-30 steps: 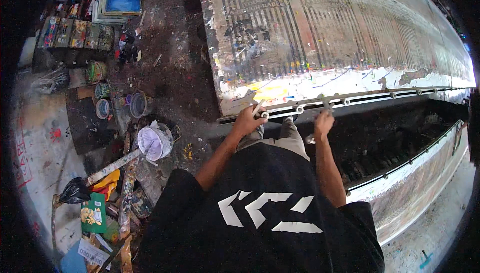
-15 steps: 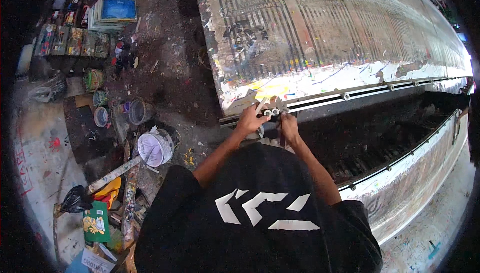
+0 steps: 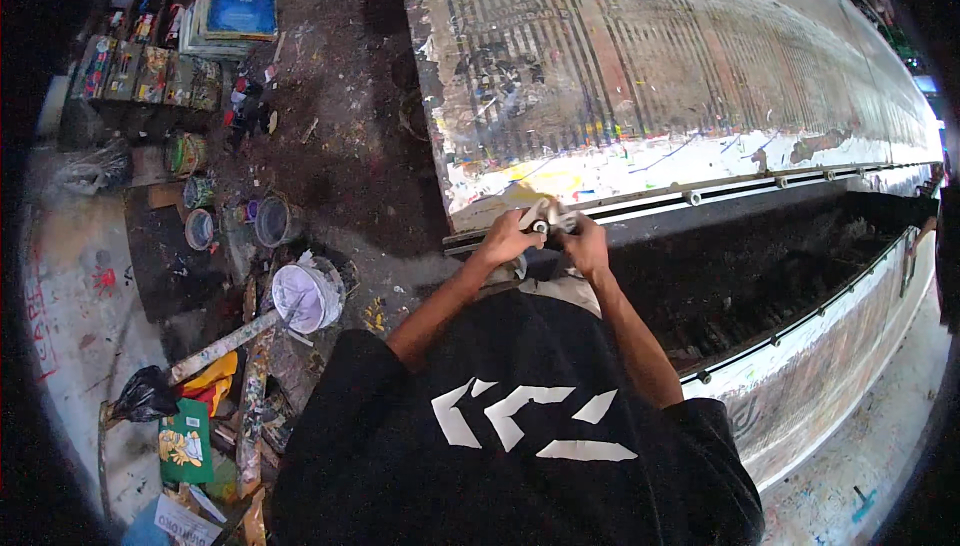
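Head view: I log both hands now together at the near edge of the long print table (image 3: 700, 56). Vs 1.0 s ago, the right hand (image 3: 588, 244) has come in from further right along the rail (image 3: 760, 186) to meet the left hand (image 3: 508, 238); by 0.5 s ago they were already joined, and they stay so. My read: the work has gone from two separate grips on the rail to one two-handed job on a single fitting. That fitting is a small pale clamp piece (image 3: 545, 214), sitting on the rail at the table's near left corner, just between the two hands. Left hand: fingers curled, closed around the piece from its left side. Right hand: fingers bent onto the piece from the right, knuckles up; whether it grips fully or only presses I cannot tell, too small. Both forearms rise from the lower edge, elbows out, wrists converging, torso in black shirt (image 3: 520, 426) leaning fwd. Left of me on the floor: white bucket (image 3: 305, 296), smaller paint cans (image 3: 200, 228), well apart from the hands.
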Available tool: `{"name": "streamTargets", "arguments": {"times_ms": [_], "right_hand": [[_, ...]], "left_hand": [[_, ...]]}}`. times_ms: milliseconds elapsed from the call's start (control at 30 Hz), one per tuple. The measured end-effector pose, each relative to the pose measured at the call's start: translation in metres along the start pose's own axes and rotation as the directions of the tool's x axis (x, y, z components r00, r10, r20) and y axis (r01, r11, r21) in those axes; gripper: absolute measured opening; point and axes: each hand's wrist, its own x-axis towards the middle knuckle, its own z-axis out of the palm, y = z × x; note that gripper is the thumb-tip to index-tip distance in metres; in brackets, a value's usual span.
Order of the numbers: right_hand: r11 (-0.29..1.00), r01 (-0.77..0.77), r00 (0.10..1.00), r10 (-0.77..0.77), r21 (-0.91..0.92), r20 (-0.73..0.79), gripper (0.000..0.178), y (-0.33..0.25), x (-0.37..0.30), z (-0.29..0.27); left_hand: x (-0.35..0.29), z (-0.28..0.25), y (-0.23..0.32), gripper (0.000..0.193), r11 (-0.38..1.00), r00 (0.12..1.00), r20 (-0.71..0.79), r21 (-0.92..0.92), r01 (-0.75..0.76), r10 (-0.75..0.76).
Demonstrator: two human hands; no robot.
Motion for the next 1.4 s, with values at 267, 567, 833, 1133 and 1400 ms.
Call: {"name": "streamTargets", "arguments": {"times_ms": [267, 567, 833, 1133, 1400], "right_hand": [[0.995, 0.021, 0.989, -0.007, 0.094, -0.15, 0.042, 0.054, 0.01, 0.049], [0.97, 0.207, 0.971, -0.187, -0.131, 0.148, 0.046, 0.028, 0.02, 0.014], [0.888, 0.141, 0.983, -0.179, 0.437, 0.046, 0.036, 0.044, 0.02, -0.005], [0.879, 0.316, 0.896, -0.154, -0.357, 0.416, 0.051, 0.012, 0.037, -0.077], [0.488, 0.739, 0.556, -0.051, -0.465, 0.829, 0.05, -0.019, 0.128, -0.06]], "left_hand": [[0.01, 0.007, -0.008, 0.043, 1.0, 1.0, -0.006, 0.0, -0.026, 0.026], [0.006, 0.009, -0.008, 0.052, 0.994, 0.992, -0.101, 0.081, -0.071, 0.079], [0.003, 0.004, 0.005, 0.047, 0.996, 0.997, 0.013, -0.058, 0.073, -0.072], [-0.003, 0.012, 0.015, 0.059, 0.999, 0.994, -0.102, 0.014, 0.041, -0.04], [-0.014, 0.035, 0.025, 0.069, 0.985, 0.966, -0.258, 0.16, 0.067, -0.024]]}}
